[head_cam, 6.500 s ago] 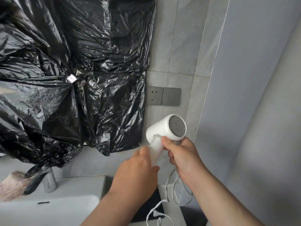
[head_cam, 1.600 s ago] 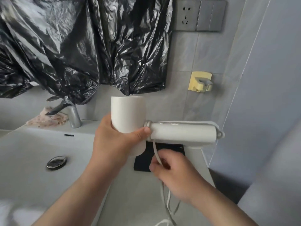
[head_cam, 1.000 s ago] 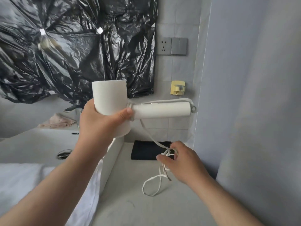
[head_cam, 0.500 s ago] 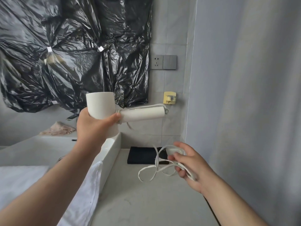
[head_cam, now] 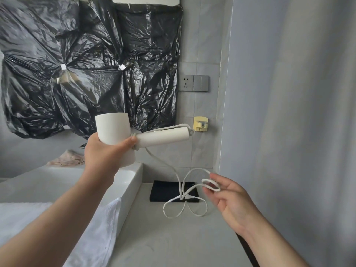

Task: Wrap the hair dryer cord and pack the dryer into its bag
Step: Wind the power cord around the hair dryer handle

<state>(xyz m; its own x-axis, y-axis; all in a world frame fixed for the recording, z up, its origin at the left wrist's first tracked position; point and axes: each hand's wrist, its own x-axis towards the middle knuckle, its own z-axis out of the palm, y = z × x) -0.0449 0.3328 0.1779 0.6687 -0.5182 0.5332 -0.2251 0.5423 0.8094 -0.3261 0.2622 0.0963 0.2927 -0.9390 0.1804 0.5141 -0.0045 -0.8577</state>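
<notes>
Left hand grip clasps hair dryer; right hand grip pinches cord loop, right of black bag.

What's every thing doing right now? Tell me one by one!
hair dryer, held up by the left hand
cord, partly wound along the handle, rest dangling in loose loops
right hand, pinching a small cord loop
black bag, lying flat on the counter
wall socket, nothing plugged in
yellow hook, empty
white towel, draped over the sink edge
</notes>
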